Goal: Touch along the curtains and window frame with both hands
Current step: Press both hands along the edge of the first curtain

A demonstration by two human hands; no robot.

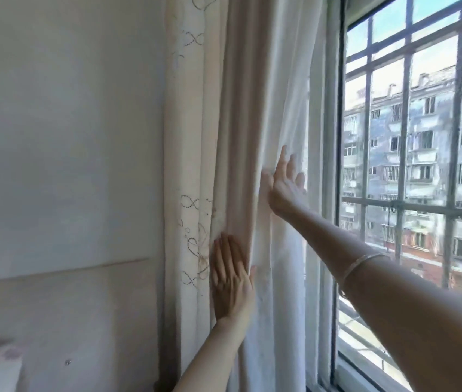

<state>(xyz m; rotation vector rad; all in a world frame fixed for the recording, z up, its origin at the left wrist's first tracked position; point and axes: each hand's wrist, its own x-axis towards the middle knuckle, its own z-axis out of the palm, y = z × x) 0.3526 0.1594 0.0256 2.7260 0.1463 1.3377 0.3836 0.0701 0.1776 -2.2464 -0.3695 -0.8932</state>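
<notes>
Right forearm (393, 278): nearest the camera; carries a thin bracelet (359, 264).
Wall (68, 137): plain, far left, untouched.
Curtains (241, 108): hang between wall and window, gathered in vertical folds; embroidered panel (193, 193) at the left edge.
Left hand (232, 281): flat, fingers extended, palm pressed on a lower fold; grips nothing.
Right hand (286, 185): higher, fingers spread on the sheer inner layer; grips nothing.
Handling: fabric judged light, soft, yielding; contact with flat palms, avoid snagging embroidery.
Window frame (334, 165): rigid, just right of curtains, not yet touched.
</notes>
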